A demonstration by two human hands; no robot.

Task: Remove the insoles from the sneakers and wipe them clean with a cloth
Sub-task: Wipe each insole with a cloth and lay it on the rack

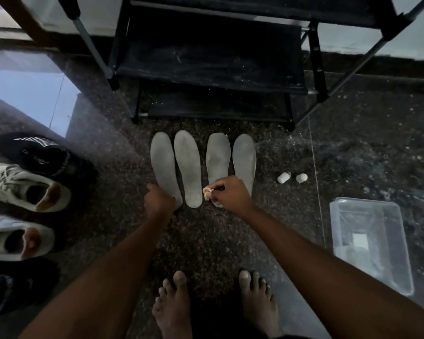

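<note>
Several grey insoles lie side by side on the dark floor: the leftmost insole point(163, 165), the second insole point(188, 165), the third insole point(217, 157) and the rightmost insole point(244, 157). My left hand point(158, 200) grips the heel end of the leftmost insole. My right hand point(230, 193) hovers over the heel of the third insole and holds a small bunched yellowish cloth point(207, 192). At the left stand two white sneakers point(26, 185) point(15, 237) and two black sneakers point(43, 154) point(8, 289).
A black shoe rack point(213, 69) stands just beyond the insoles. A clear plastic box point(372, 241) sits on the floor at the right. Two small white objects point(291, 177) lie right of the insoles. My bare feet point(216, 304) are at the bottom.
</note>
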